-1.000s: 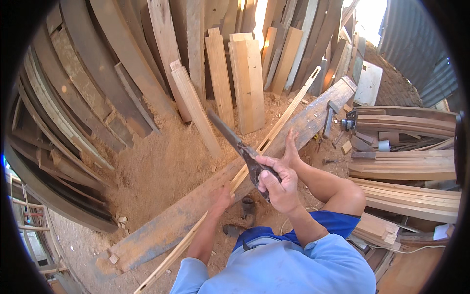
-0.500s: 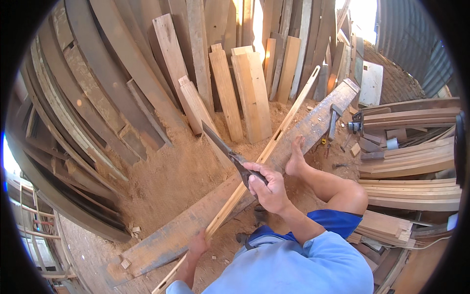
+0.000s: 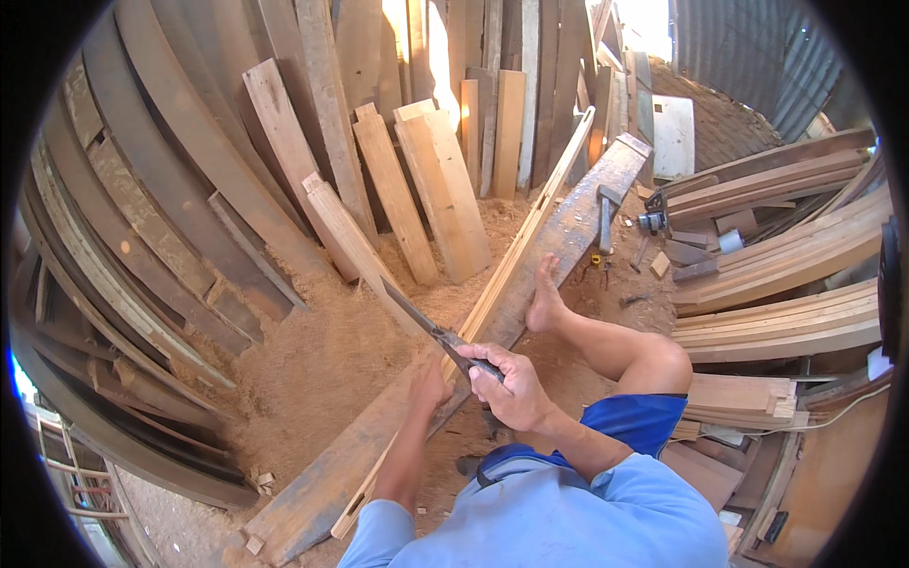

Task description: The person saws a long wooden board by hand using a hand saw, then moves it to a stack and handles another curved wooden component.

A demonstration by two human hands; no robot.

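My right hand [image 3: 511,386] is closed round the dark handle of a handsaw [image 3: 413,310], whose narrow blade slants up to the left. The blade crosses above a long, pale, slotted wooden strip [image 3: 519,251]; I cannot tell whether it touches. Just left of the saw handle, my left hand [image 3: 433,382] is wrapped round the strip, its fingers partly hidden. The strip runs diagonally along a wide, worn plank [image 3: 327,470], its lower end beside my left forearm.
My bare foot [image 3: 544,301] is at the plank's right edge. A hammer [image 3: 607,216] lies near the plank's far end. Leaning boards [image 3: 443,194] line the back and left, above sawdust [image 3: 312,379]. Stacked timber [image 3: 786,322] is on the right.
My left hand has moved up along the strip, close to the saw. The strip looks turned, and its lower end is in sight. The whole view has shifted somewhat.
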